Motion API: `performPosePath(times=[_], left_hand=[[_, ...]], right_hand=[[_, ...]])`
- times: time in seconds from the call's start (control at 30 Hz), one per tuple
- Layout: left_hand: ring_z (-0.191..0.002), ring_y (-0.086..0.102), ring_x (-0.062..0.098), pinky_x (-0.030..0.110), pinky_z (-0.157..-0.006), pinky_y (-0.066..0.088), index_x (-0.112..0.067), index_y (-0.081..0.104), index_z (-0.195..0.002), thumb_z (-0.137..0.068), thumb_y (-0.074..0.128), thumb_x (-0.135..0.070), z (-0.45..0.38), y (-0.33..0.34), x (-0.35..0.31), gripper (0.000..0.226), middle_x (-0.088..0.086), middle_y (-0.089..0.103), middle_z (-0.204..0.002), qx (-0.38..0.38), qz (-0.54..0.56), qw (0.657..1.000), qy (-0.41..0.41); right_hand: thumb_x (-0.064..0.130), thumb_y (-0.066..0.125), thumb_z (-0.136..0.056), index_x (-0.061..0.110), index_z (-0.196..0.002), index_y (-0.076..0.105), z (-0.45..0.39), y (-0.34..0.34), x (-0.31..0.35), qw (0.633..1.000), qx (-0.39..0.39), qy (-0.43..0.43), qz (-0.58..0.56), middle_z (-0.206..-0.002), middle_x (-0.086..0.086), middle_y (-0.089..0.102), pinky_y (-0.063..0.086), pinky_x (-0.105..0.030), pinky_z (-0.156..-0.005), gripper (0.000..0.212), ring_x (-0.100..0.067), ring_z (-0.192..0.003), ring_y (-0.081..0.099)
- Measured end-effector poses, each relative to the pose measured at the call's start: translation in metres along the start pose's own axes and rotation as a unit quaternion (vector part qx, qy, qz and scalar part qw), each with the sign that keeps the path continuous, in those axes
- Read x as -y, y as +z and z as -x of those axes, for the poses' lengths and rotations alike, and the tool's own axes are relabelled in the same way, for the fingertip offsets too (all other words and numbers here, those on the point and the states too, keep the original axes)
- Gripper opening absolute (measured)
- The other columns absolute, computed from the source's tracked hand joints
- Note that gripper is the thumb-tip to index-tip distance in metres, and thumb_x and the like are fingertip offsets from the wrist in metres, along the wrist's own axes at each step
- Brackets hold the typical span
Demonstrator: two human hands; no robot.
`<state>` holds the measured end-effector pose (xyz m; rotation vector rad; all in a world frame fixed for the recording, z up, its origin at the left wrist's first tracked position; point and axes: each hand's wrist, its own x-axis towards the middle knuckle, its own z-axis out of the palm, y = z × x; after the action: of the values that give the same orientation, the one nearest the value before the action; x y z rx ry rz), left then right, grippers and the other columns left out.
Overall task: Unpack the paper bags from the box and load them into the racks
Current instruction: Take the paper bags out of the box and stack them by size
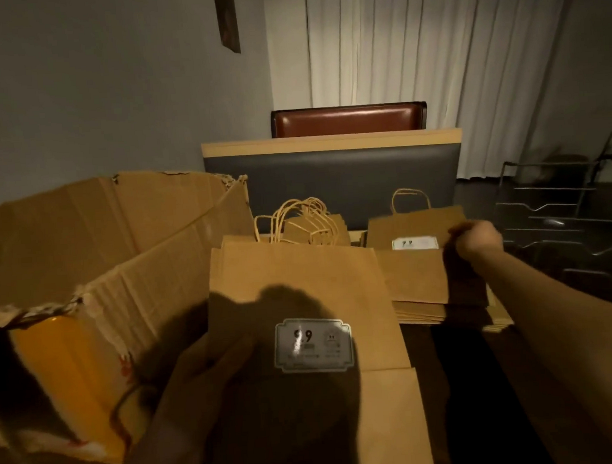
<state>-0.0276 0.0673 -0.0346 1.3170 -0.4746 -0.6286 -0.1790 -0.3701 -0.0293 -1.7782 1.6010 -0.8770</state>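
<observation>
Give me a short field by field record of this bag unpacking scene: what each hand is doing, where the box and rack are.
left hand: holds the near paper bag by its left edge
right hand: grips the far paper bag at its right edge
bag stack: flat under the far bag
cardboard box: open, at left
wire rack: at right, no bags visible in it

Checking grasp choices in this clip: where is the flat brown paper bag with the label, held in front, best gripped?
Likely at a side edge. The labelled flat brown paper bag stands upright with its rope handles at the far top, and the left hand already holds its left edge, so coming from the left seems easiest. The right hand grips the smaller stacked brown bags.
</observation>
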Motion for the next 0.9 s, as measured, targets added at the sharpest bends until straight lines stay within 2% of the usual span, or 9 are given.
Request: performPosePath(times=[0.1,0.2,0.23,0.3,0.4,0.47,0.53,0.73,0.9], left_hand=[[-0.074,0.076,0.025,0.035,-0.058,0.058,-0.021,0.078,-0.087,-0.083,0.063,-0.010,-0.009,0.002,0.003,0.018,0.010,0.078,-0.088,-0.008,0.020,1.000,0.006],[-0.082,0.075,0.028,0.038,-0.067,0.057,-0.018,0.074,-0.101,-0.083,0.063,-0.014,-0.011,0.002,0.003,0.022,0.012,0.077,-0.096,0.002,0.024,1.000,0.000],[-0.085,0.075,0.029,0.039,-0.071,0.056,-0.018,0.073,-0.105,-0.085,0.062,-0.014,-0.009,0.002,0.003,0.023,0.012,0.077,-0.098,0.009,0.027,1.000,0.002],[-0.090,0.074,0.029,0.041,-0.074,0.058,-0.017,0.071,-0.109,-0.090,0.059,-0.013,-0.004,0.003,0.000,0.023,0.011,0.076,-0.102,0.030,0.030,0.999,0.013],[-0.093,0.074,0.029,0.037,-0.075,0.062,-0.010,0.073,-0.106,-0.095,0.057,-0.015,0.004,0.010,-0.003,0.020,0.015,0.075,-0.104,0.061,0.034,0.997,0.018],[-0.088,0.075,0.027,0.035,-0.076,0.061,-0.008,0.076,-0.093,-0.093,0.062,-0.017,0.003,0.015,0.000,0.016,0.018,0.075,-0.100,0.032,0.014,0.999,0.024],[-0.093,0.074,0.025,0.037,-0.083,0.058,-0.014,0.074,-0.101,-0.091,0.067,-0.020,0.007,0.019,0.004,0.014,0.013,0.076,-0.102,0.018,-0.002,1.000,0.024],[-0.103,0.072,0.023,0.029,-0.085,0.058,-0.017,0.066,-0.118,-0.100,0.052,-0.030,0.027,0.021,0.002,0.027,0.008,0.075,-0.112,0.076,0.046,0.996,0.015],[-0.094,0.074,0.020,0.023,-0.072,0.058,-0.013,0.067,-0.116,-0.100,0.052,-0.024,0.033,0.022,0.000,0.024,0.010,0.075,-0.109,0.077,0.028,0.996,0.019]], right_hand=[[0.010,0.057,-0.094,0.006,-0.114,0.063,-0.001,0.022,-0.008,0.983,0.052,-0.029,0.175,-0.118,-0.017,0.057,0.053,-0.045,-0.094,0.020,-0.032,-0.104,0.058],[0.018,0.061,-0.094,0.005,-0.119,0.060,0.019,0.022,-0.004,0.958,0.030,-0.084,0.271,-0.136,-0.021,0.043,0.044,-0.049,-0.104,0.028,-0.040,-0.124,0.044],[0.022,0.060,-0.096,0.005,-0.117,0.062,0.035,0.016,0.001,0.960,0.012,-0.138,0.244,-0.132,-0.020,0.047,0.046,-0.049,-0.101,0.027,-0.039,-0.120,0.049],[0.035,0.053,-0.101,0.009,-0.111,0.065,0.086,-0.002,0.016,0.979,0.055,-0.194,0.035,-0.109,-0.013,0.066,0.053,-0.047,-0.088,0.030,-0.032,-0.098,0.064],[0.047,0.059,-0.095,0.016,-0.098,0.061,0.181,-0.029,0.023,0.937,0.239,-0.116,-0.226,-0.075,0.005,0.072,0.056,-0.030,-0.061,0.031,-0.012,-0.066,0.070],[0.027,0.073,-0.088,0.013,-0.091,0.059,0.217,-0.035,0.014,0.900,0.296,-0.069,-0.312,-0.069,0.003,0.069,0.051,-0.021,-0.049,0.020,-0.008,-0.057,0.067],[0.011,0.076,-0.085,0.011,-0.083,0.058,0.234,-0.039,0.004,0.876,0.289,-0.030,-0.386,-0.066,-0.002,0.068,0.051,-0.023,-0.047,0.018,-0.012,-0.056,0.065],[0.010,0.067,-0.092,0.007,-0.072,0.058,0.256,-0.065,-0.012,0.868,0.280,-0.001,-0.410,-0.069,-0.009,0.068,0.053,-0.024,-0.049,0.022,-0.014,-0.055,0.066],[0.026,0.064,-0.096,0.011,-0.075,0.059,0.228,-0.071,-0.016,0.955,0.115,-0.058,-0.267,-0.072,-0.012,0.066,0.050,-0.034,-0.058,0.026,-0.023,-0.062,0.060]])
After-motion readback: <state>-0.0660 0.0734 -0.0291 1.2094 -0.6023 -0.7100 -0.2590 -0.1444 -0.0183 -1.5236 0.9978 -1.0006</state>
